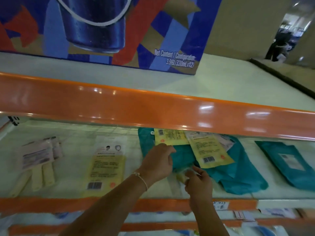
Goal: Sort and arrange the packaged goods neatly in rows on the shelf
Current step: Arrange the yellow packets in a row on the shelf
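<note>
Left hand (157, 161) curled over teal flat plastic packet (183, 156) on white shelf (71, 143) (contact unclear). Right hand (198, 182) just beside, pinched yellowish crinkled packet (181, 177); yellow labelled packets (210, 150) lay above both hands.

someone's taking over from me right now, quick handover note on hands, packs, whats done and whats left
Left hand: fingers curled on the mixed pile, at a yellow pack.
Right hand: pinching a pale pack at the pile's front edge.
Pile: yellow packs over teal packs, mid-shelf.
Done: glove packs far left, one yellow pack beside them, one teal pack far right.
Left: split the pile into rows.
</note>
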A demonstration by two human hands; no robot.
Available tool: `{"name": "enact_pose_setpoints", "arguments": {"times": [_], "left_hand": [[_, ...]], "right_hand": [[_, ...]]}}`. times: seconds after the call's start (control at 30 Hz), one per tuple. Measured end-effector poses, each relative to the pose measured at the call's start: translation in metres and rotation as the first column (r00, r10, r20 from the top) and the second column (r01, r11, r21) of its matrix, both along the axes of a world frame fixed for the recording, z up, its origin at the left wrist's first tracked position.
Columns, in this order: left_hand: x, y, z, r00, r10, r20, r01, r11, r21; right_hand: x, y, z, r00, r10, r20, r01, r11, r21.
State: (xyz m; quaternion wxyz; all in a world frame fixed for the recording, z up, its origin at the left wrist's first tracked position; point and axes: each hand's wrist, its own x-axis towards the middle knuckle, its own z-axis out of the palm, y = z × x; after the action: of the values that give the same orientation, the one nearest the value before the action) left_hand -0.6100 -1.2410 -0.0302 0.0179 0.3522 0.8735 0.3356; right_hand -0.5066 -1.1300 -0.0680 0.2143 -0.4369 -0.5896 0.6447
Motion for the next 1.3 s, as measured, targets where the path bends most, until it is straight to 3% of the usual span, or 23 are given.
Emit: {"name": "enact_pose_setpoints", "arguments": {"times": [0.4,0.53,0.57,0.6,0.63,0.67,0.7,0.73,0.8,0.87,0.97,1.03,1.17,1.3], "left_hand": [[0.017,0.070,-0.012,0.996,0.041,0.079,-0.040,0.999,-0.022],[0.016,0.084,-0.009,0.942,0.187,0.278,-0.200,0.980,0.017],[0.015,0.088,-0.006,0.892,0.214,0.398,-0.239,0.971,0.013],[0.014,0.092,-0.003,0.788,0.239,0.568,-0.307,0.951,0.025],[0.012,0.096,-0.001,0.601,0.207,0.772,-0.401,0.914,0.067],[0.010,0.100,0.002,0.359,0.086,0.929,-0.489,0.865,0.109],[0.009,0.102,0.005,0.184,-0.028,0.983,-0.563,0.816,0.129],[0.007,0.103,0.007,0.108,-0.084,0.991,-0.602,0.788,0.132],[0.003,0.107,0.009,0.134,-0.051,0.990,-0.611,0.782,0.123],[0.001,0.107,0.008,0.219,0.057,0.974,-0.601,0.794,0.089],[-0.003,0.103,0.010,0.273,0.096,0.957,-0.617,0.781,0.098],[-0.006,0.092,0.016,0.286,0.081,0.955,-0.616,0.779,0.119],[-0.009,0.063,0.027,0.335,0.094,0.937,-0.556,0.823,0.116],[-0.009,0.038,0.028,0.477,0.113,0.871,-0.401,0.910,0.101]], "right_hand": [[0.011,0.060,0.022,0.990,0.078,-0.121,-0.112,0.943,-0.314],[0.010,0.064,0.024,0.978,0.080,-0.193,-0.144,0.928,-0.345],[0.012,0.063,0.024,0.969,0.091,-0.230,-0.168,0.924,-0.343],[0.015,0.062,0.026,0.957,0.110,-0.269,-0.201,0.918,-0.340],[0.018,0.061,0.027,0.942,0.142,-0.306,-0.245,0.911,-0.333],[0.021,0.060,0.029,0.923,0.185,-0.337,-0.297,0.900,-0.319],[0.025,0.060,0.029,0.903,0.238,-0.358,-0.353,0.885,-0.303],[0.028,0.061,0.029,0.881,0.300,-0.366,-0.413,0.865,-0.285],[0.035,0.062,0.027,0.823,0.436,-0.363,-0.535,0.810,-0.240],[0.040,0.067,0.022,0.768,0.534,-0.354,-0.625,0.746,-0.231],[0.043,0.076,0.017,0.674,0.611,-0.414,-0.737,0.587,-0.335],[0.043,0.081,0.017,0.666,0.578,-0.470,-0.746,0.513,-0.426],[0.028,0.079,0.027,0.785,0.348,-0.512,-0.615,0.530,-0.584],[0.005,0.066,0.036,0.846,0.397,-0.356,-0.533,0.666,-0.522]]}}
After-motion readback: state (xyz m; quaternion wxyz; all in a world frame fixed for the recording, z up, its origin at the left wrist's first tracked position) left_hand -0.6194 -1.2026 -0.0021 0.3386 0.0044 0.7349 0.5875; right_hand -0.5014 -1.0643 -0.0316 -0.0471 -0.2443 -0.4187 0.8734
